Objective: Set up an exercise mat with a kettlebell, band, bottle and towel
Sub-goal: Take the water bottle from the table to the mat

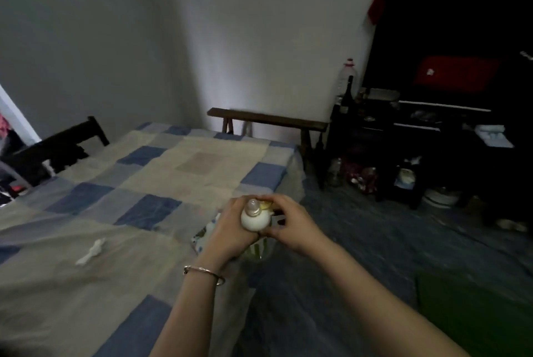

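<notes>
One wide-angle camera, worn on the head, looked forward and down from close above the bed (178,166), facing the wall (259,39) and shelf unit (432,126).

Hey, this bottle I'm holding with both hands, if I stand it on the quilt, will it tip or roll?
Probably tippy: the bottle carries a bulky white domed top, and the quilt looks soft and wrinkled. Its body seems round, so on its side it would likely roll. The left hand wraps around it easily, suggesting it's fairly light.
</notes>
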Demonstrator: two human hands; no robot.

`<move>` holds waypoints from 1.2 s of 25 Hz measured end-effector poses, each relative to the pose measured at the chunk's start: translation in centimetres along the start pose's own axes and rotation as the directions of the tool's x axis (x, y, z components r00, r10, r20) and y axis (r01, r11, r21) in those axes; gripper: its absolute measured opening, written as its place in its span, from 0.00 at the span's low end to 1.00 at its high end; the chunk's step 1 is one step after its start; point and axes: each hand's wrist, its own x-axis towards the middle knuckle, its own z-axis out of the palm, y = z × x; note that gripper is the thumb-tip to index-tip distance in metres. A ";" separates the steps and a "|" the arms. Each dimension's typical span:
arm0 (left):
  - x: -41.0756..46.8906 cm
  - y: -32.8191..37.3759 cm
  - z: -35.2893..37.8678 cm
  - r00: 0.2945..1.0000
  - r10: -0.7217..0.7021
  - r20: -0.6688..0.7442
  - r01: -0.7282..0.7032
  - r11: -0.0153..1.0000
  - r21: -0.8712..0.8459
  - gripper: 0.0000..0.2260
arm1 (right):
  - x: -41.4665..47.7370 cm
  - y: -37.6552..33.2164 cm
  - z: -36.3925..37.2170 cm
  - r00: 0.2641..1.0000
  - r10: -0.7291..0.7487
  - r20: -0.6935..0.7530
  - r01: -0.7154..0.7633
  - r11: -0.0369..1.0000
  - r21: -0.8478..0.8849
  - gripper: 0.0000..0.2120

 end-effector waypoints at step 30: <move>-19.5 32.3 66.2 0.604 0.316 0.732 -0.225 0.948 -0.223 0.30 | -55.8 29.8 -40.0 0.512 0.615 -0.600 -0.678 0.718 0.157 0.32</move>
